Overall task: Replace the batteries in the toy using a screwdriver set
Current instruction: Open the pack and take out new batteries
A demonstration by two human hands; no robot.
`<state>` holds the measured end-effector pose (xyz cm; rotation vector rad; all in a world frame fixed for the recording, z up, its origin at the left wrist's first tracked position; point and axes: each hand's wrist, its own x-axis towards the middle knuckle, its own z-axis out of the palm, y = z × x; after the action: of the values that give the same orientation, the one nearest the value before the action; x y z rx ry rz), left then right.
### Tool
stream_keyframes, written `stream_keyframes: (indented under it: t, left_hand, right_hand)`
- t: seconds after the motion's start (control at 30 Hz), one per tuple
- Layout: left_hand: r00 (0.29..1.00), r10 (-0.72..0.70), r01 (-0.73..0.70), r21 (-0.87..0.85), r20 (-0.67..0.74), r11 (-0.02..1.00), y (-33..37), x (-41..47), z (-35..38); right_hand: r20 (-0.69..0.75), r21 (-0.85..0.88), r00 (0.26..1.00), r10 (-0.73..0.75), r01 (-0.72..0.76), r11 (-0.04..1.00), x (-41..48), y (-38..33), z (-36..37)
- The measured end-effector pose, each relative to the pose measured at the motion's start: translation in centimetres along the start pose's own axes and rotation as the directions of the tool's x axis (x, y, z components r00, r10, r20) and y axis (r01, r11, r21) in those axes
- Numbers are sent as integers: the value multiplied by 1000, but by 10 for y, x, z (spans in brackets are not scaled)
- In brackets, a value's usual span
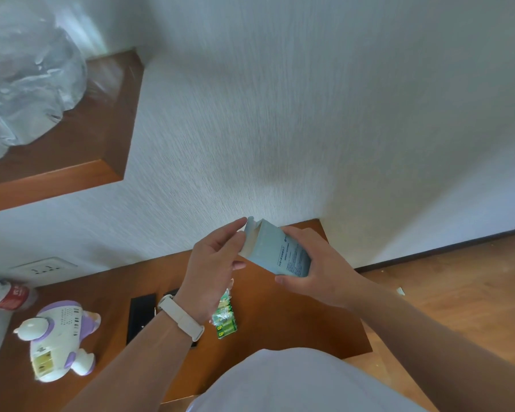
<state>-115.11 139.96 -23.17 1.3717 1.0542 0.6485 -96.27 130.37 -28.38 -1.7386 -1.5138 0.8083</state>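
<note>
Here, at centre frame, the right hand grips the box by its lower end, long axis tilted up-left. The left hand, fingers nearly straight, touches its open flap. The toy lies lower left on the table, nearer the left hand.

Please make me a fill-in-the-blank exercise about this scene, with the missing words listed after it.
1. The right hand holds a pale blue ____ above the wooden table.
2. The pack of batteries on the table is ____ in colour.
3. The white and purple toy lies to the ____ of the batteries.
4. The band on the left wrist is ____.

Missing words: box; green; left; white.
</note>
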Motion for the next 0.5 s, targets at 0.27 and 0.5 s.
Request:
stream_keyframes:
  t: [0.27,0.5]
  left_hand:
    - [996,-18,28,124,-86,992,-8,2,10]
    - [988,19,8,175,-156,985,-12,1,14]
  right_hand:
    - [-2,-243,999,-48,47,969,0,4,1]
    - [-5,-331,997,-71,65,941,3,6,2]
